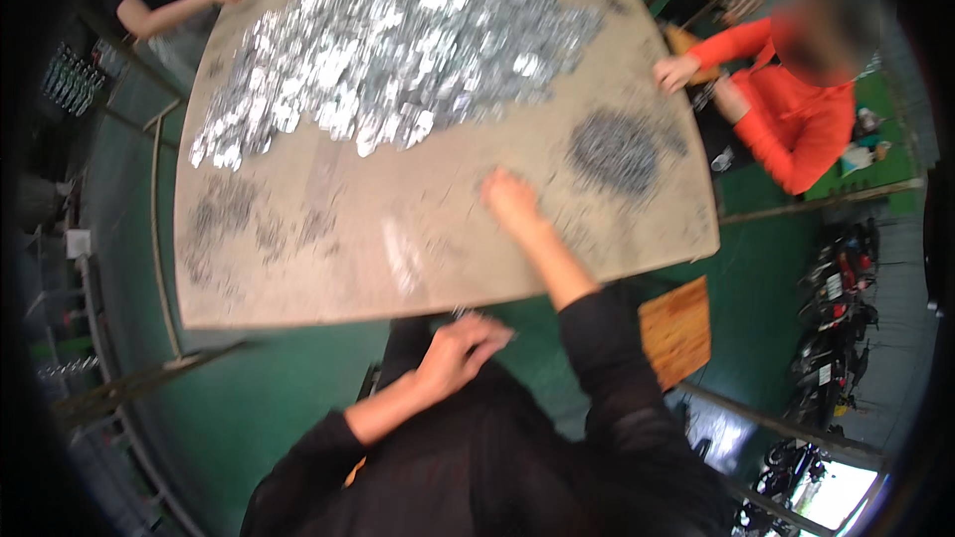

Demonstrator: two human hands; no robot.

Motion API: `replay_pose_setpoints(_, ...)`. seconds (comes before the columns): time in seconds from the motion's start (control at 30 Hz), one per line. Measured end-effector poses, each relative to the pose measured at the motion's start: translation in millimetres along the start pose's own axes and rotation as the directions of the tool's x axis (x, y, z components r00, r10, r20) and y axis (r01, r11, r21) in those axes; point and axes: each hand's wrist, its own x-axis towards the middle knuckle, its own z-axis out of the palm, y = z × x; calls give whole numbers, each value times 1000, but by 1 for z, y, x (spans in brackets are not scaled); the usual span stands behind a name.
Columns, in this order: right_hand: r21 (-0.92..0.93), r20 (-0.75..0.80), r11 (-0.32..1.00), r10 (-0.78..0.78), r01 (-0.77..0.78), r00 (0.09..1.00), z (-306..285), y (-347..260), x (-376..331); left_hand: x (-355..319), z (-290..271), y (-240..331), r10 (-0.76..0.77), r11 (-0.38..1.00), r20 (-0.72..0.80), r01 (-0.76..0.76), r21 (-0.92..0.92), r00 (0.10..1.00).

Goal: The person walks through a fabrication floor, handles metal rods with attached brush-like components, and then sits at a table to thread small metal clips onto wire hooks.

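Observation:
My left hand (456, 356) is held in front of my body, just off the table's near edge. Its fingers are curled, and small shiny metal pieces (462, 313) show at them, blurred. Out over the tabletop reaches my right hand (510, 201), fingers pressed together and pointing down at the surface; whatever they pinch is hidden. Right of that hand lies a round pile of small dark metal bits (614, 151). Beyond both hands, a broad heap of flat silvery metal pieces (398, 50) covers the far part of the table (348, 288).
A person in an orange-red top (796, 109) sits at the right side, one hand at the table's edge. Another person's arm (189, 15) rests at the far left. A wooden stool (676, 330) stands near my right arm. Scattered dark bits (224, 209) lie at left.

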Motion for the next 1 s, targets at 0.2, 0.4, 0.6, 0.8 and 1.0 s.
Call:
replay_pose_setpoints(0.2, 270, 81, 956, -142, 116, 986, -12, 12, -19, -7, -1, 2, 12, 999, -50, -13, -33, 999)
replay_pose_setpoints(0.4, 755, 152, 632, 94, -177, 984, -12, 42, -50, -10, 1, 4, -46, 998, -46, 45, -36, 998)
replay_pose_setpoints(0.6, 917, 254, 258, 209, -303, 944, -21, 46, -102, -9, 10, 10, -93, 992, -74, 86, -94, 993)
replay_pose_setpoints(0.8, 928, 191, 271, 246, -256, 950, -34, 34, -152, -8, 17, 11, -94, 988, -54, 87, -129, 994)
replay_pose_setpoints(1.0, 945, 97, 277, 268, -173, 959, -34, 32, -177, -9, 20, 14, -104, 986, -33, 99, -131, 994)
